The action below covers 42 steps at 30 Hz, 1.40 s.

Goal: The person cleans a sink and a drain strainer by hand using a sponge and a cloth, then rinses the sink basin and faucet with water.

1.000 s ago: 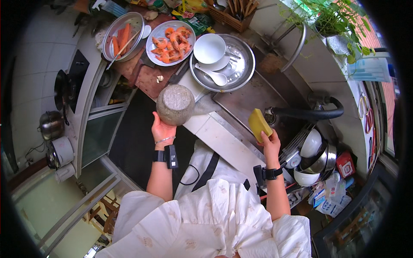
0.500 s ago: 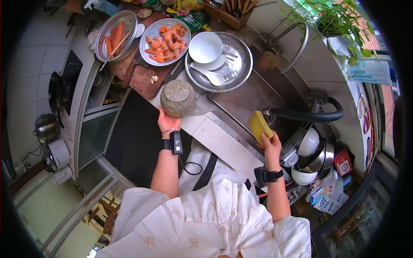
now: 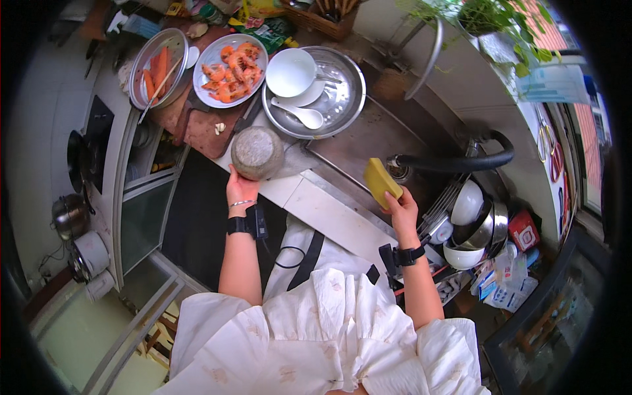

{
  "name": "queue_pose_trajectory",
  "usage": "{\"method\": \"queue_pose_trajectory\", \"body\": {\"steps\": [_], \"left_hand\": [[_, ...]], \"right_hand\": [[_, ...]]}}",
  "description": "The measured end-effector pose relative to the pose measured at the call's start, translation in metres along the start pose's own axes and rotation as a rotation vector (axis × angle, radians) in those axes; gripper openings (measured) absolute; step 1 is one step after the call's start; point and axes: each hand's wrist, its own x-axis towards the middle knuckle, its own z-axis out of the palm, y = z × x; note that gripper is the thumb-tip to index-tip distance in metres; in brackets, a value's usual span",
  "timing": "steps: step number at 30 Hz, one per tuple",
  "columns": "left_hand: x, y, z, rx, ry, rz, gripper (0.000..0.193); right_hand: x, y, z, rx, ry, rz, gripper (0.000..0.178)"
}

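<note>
My left hand (image 3: 241, 189) grips a grey stone mortar (image 3: 258, 150) from below its near side, fingers partly hidden behind it. The mortar appears bottom up, its flat round base facing me, above the counter's edge. In my right hand (image 3: 403, 209) is a yellow sponge (image 3: 380, 182), pinched at its lower end over the near side of the sink (image 3: 355, 148). The sponge and mortar are apart. Beyond the mortar, a steel basin (image 3: 352, 99) holds a white bowl (image 3: 291, 72) and a white spoon (image 3: 304, 117).
A plate of cooked shrimp (image 3: 230, 71) and a bowl with carrots (image 3: 157, 69) stand at the far left. Garlic cloves (image 3: 219, 128) lie on a cutting board (image 3: 204, 135). At right are a black hose faucet (image 3: 454, 162) and stacked bowls (image 3: 469, 203).
The whole view has shifted, so most things sit further left. Both hands keep their holds on the mortar and the sponge, with little movement against the counter.
</note>
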Motion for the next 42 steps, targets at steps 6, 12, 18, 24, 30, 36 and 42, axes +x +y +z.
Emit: {"method": "queue_pose_trajectory", "body": {"steps": [6,12,18,24,30,36,42], "left_hand": [[0.013,0.017,-0.030,0.324,0.278,-0.045,0.037],[0.016,0.027,-0.028,0.439,0.319,-0.075,0.032],[0.014,0.026,-0.023,0.539,0.361,-0.044,0.025],[0.012,0.021,-0.019,0.679,0.470,0.014,0.026],[0.000,0.031,-0.022,0.581,0.364,0.043,0.023],[-0.039,0.016,0.014,1.032,0.422,0.729,0.016],[-0.106,-0.055,0.120,1.411,-0.467,0.634,0.036]], "right_hand": [[-0.002,-0.001,0.001,0.025,0.001,0.016,0.031],[-0.002,-0.002,0.003,-0.013,0.006,0.030,0.029],[-0.002,-0.002,0.001,0.055,-0.008,0.050,0.026],[-0.007,-0.009,-0.005,0.297,-0.098,0.220,0.026],[-0.009,-0.005,-0.009,0.367,-0.135,0.265,0.026],[-0.015,-0.011,-0.008,0.406,-0.135,0.226,0.028],[-0.023,-0.016,0.010,0.342,-0.238,0.125,0.031]]}}
